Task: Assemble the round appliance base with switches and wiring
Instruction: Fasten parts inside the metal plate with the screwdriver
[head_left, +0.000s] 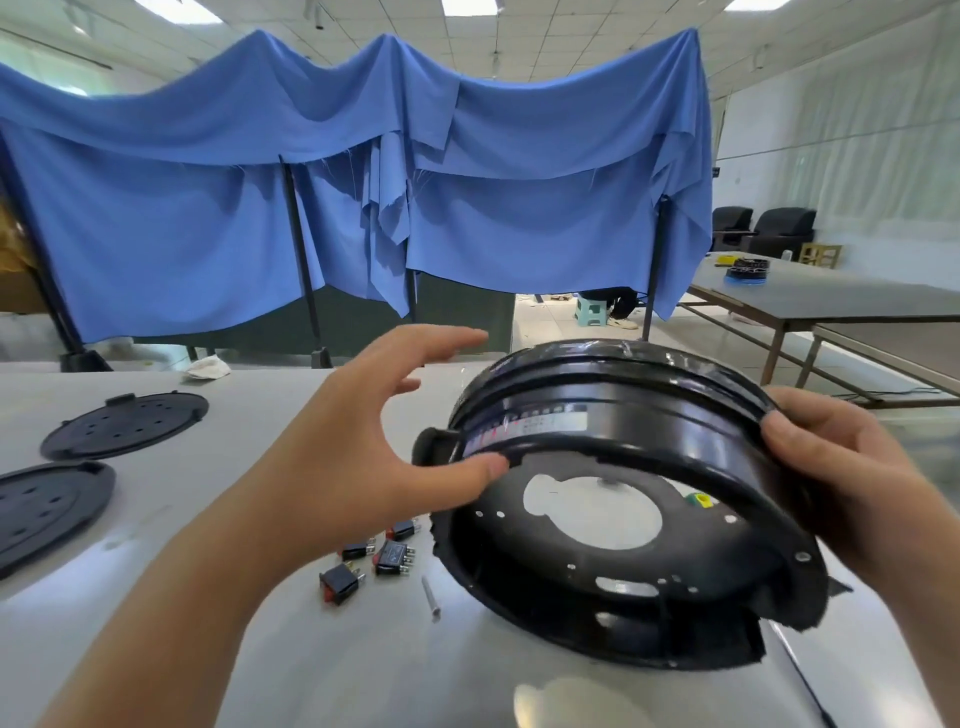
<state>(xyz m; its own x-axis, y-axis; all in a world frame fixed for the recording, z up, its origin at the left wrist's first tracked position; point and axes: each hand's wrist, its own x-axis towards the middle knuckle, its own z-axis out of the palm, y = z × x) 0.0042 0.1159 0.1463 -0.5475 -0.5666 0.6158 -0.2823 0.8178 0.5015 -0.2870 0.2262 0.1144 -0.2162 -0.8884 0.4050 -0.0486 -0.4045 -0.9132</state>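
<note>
A: Where's the round base (623, 499)?
B: Tilted above the white table (260, 649); right hand (852, 483) grips its rim.
A: Left hand (363, 457)?
B: Fingers spread, thumb touching the base's edge.
A: Smaller things?
B: 2 black covers (124, 423) lie left; 4 switches (374, 558) and 1 screw (431, 597) below.

L hand (374, 441) fingers splayed, thumb out; R hand (841, 467) fingers curled, gripping.
</note>
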